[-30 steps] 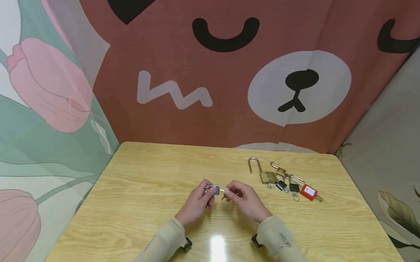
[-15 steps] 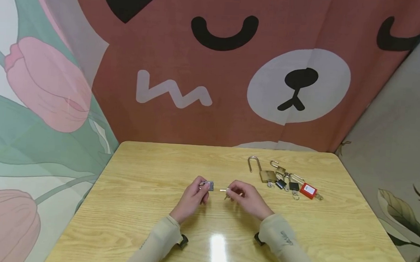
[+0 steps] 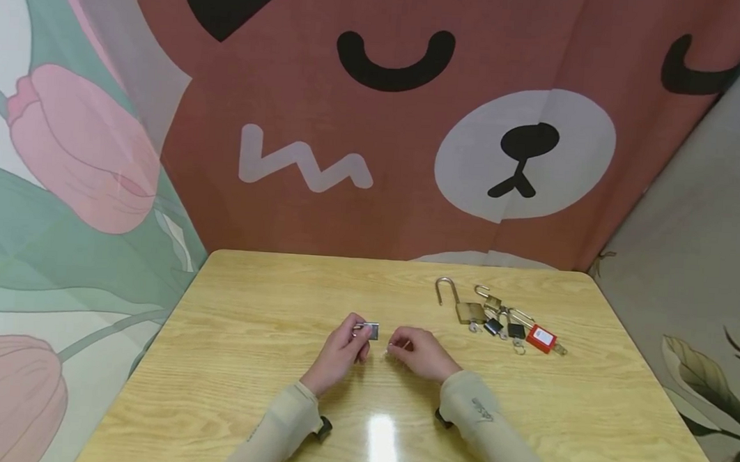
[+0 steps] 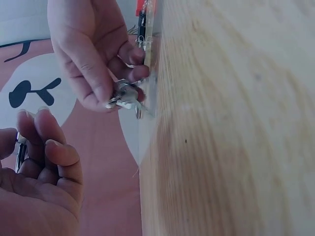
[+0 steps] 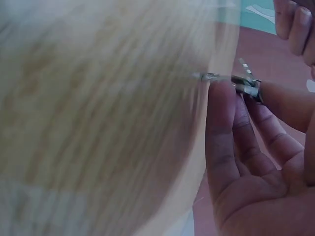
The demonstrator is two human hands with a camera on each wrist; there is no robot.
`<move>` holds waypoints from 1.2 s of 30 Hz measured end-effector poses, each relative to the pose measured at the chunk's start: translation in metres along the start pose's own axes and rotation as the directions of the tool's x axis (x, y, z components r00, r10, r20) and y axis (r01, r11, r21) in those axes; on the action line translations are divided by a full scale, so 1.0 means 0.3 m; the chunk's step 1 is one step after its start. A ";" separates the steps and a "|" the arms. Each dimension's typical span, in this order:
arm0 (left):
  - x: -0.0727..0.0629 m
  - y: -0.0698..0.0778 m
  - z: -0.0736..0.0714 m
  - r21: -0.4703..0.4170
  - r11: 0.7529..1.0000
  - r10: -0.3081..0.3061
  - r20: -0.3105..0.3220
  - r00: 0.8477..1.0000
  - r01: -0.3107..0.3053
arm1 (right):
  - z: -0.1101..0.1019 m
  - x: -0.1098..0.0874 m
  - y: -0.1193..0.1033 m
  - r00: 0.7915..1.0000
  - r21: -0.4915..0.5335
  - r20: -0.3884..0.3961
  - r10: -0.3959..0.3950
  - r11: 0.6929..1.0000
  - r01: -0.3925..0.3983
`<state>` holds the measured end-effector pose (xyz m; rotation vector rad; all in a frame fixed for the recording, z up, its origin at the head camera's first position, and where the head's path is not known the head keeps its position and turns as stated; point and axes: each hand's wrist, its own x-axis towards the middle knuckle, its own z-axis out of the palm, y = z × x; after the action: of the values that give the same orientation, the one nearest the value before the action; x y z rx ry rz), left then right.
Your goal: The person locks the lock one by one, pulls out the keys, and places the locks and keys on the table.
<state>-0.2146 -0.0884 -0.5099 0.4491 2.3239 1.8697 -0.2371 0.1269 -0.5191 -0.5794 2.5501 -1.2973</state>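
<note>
Near the middle of the table my left hand (image 3: 339, 344) grips a small grey padlock (image 3: 373, 331) between thumb and fingers, its shackle end toward the palm. Whether the shackle is locked cannot be told. A short gap to the right, my right hand (image 3: 423, 354) pinches a small bunch of metal keys (image 5: 248, 90) with thumb and fingertips. The keys point down toward the tabletop in the left wrist view and are apart from the padlock. In that view the left hand's fingers hide most of the padlock.
Several padlocks lie grouped at the back right of the wooden table (image 3: 244, 364): a large brass padlock (image 3: 470, 313) with a long shackle, a small brass one (image 3: 493, 303), black padlocks (image 3: 516, 331) with keys, and a red padlock (image 3: 541, 338). A printed curtain (image 3: 295, 213) hangs behind.
The key came out of the padlock as the hands drew apart. Since then the right hand has turned and lowered the keys, while the left hand has barely moved.
</note>
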 end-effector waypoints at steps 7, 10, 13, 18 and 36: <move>0.002 -0.010 0.003 0.018 1.000 0.007 -0.013 1.000 -0.007 | 0.017 -0.003 0.010 0.999 0.011 0.015 0.034 0.999 -0.034; 0.004 -0.008 0.005 0.025 1.000 0.007 -0.022 1.000 -0.007 | 0.011 -0.004 0.000 0.999 0.023 0.014 0.036 0.999 -0.036; 0.005 -0.005 0.009 0.021 1.000 0.009 -0.020 1.000 -0.008 | 0.000 -0.004 -0.016 1.000 0.050 -0.017 0.017 0.999 -0.016; 0.013 -0.001 0.020 0.022 0.999 0.029 0.009 1.000 -0.029 | -0.025 -0.002 -0.057 0.995 0.206 -0.087 -0.054 0.976 0.071; 0.025 -0.002 0.028 0.033 0.996 0.080 -0.009 0.997 -0.080 | -0.023 0.009 -0.089 0.988 0.283 -0.140 -0.066 0.954 0.104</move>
<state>-0.2195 -0.0782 -0.5117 0.5460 2.3795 1.8756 -0.2355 0.1166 -0.4935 -0.5654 2.3876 -1.7523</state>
